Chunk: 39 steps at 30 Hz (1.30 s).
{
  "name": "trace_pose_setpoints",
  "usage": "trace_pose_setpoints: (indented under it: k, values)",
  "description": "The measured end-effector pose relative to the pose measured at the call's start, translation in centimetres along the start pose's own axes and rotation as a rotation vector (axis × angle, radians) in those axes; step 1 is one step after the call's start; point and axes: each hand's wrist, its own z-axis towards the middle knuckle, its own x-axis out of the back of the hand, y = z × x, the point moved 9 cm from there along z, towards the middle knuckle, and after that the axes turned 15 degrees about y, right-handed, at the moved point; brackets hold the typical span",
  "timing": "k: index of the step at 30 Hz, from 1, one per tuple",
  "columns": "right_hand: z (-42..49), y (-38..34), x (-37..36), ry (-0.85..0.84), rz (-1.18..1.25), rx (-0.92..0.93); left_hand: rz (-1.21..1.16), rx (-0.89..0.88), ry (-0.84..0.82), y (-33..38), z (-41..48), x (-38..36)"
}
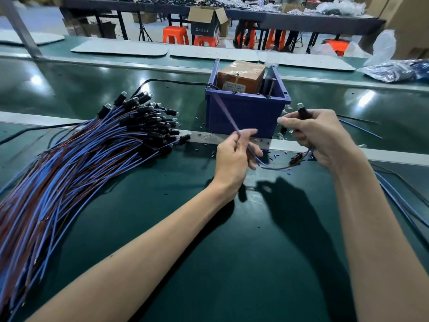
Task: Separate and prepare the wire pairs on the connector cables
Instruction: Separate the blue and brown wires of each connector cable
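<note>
My left hand (234, 156) pinches a blue wire (226, 115) that blurs upward toward the blue bin. A black connector with a clear bulb tip (303, 111) is gripped in my right hand (322, 135), above the bench. The cable's blue and brown wires (276, 167) loop low between both hands. A second black connector (296, 159) hangs under my right hand. On the left lies a large bundle of blue and brown connector cables (76, 163), their black bulb-tipped ends fanned toward the bin.
A blue plastic bin (248, 115) holding a taped brown box (241, 76) stands just beyond my hands. Small cut insulation bits (276, 156) dot the green bench. Loose blue and black wires (392, 194) trail at right. A plastic bag (392, 70) lies far right.
</note>
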Motion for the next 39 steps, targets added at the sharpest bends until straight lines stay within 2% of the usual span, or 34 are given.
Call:
trace_pose_setpoints:
  k: [3,6,10,15,19,22,26,39]
  values:
    - [-0.9,-0.2,-1.5,-0.108,-0.042,-0.016,0.039,-0.017,-0.135,0.3,-0.8,-1.0]
    - [-2.2,-0.3,-3.3,-0.244,-0.070,-0.014,0.058,-0.009,-0.168,0.5,-1.1,-1.2]
    - [-2.6,-0.4,-3.7,-0.225,-0.078,-0.040,0.064,-0.012,-0.148,0.5,-1.1,-1.0]
    - [-2.5,-0.4,-3.7,-0.211,0.051,-0.154,0.038,-0.015,0.041,0.7,-0.2,0.5]
    - [-1.6,0.0,-2.7,-0.139,-0.017,-0.138,0.022,0.004,0.206,0.6,0.5,2.2]
    - [-1.2,0.5,-2.3,-0.137,-0.087,-0.120,0.078,0.028,0.259,0.1,0.6,2.6]
    - [-1.5,1.0,-2.8,-0.207,-0.189,-0.091,0.172,0.066,0.228,-0.5,0.6,2.3]
    - [-2.4,0.5,-3.7,-0.320,-0.260,-0.014,0.265,0.047,0.091,-0.2,-0.1,1.1]
